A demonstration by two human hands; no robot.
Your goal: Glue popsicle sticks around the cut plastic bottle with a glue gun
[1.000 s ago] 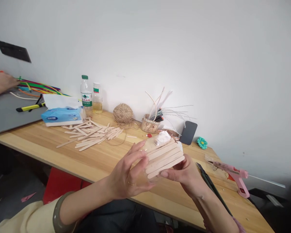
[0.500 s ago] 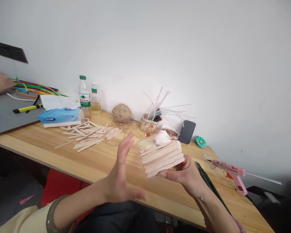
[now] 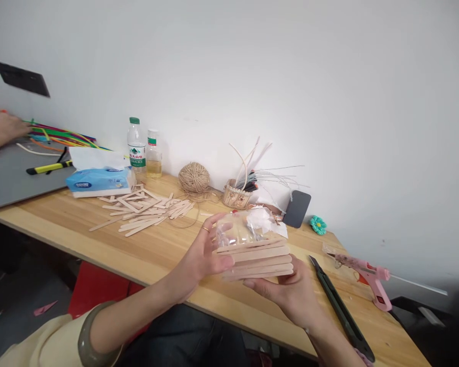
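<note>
Clear plastic box (image 3: 229, 229) is held just below and right of frame centre, above the table (image 3: 149, 255). Its near side is covered by a row of flat wooden sticks (image 3: 258, 253), laid roughly level, one above another.

Left hand (image 3: 204, 257): closed on the box's left end. Thumb is pressed at the stick ends, fingers are wrapped round the far side and partly seen through the plastic.

Right hand (image 3: 286, 293): box is gripped at the lower right corner, thumb along the bottom edge. Far fingers are hidden.

White crumpled paper (image 3: 262, 219) is seen at the box's top right; whether inside or behind cannot be told.

Lower right: dark green cutter (image 3: 340, 308) is laid near the right forearm, blade tip pointed up-left. Pink glue gun (image 3: 367, 272) is placed to its right, glue stick stuck out of the back.

Centre left: loose wooden sticks (image 3: 145, 211) are scattered in a heap, with blue tissue pack (image 3: 99, 181) set against it. Twine ball (image 3: 194, 178) and small basket (image 3: 235, 196) are lined up by the wall, phone (image 3: 297, 209) leaned farther right.

Upper left: coloured pipe cleaners (image 3: 67, 136) are touched by a co-worker's hand (image 3: 7, 128).
</note>
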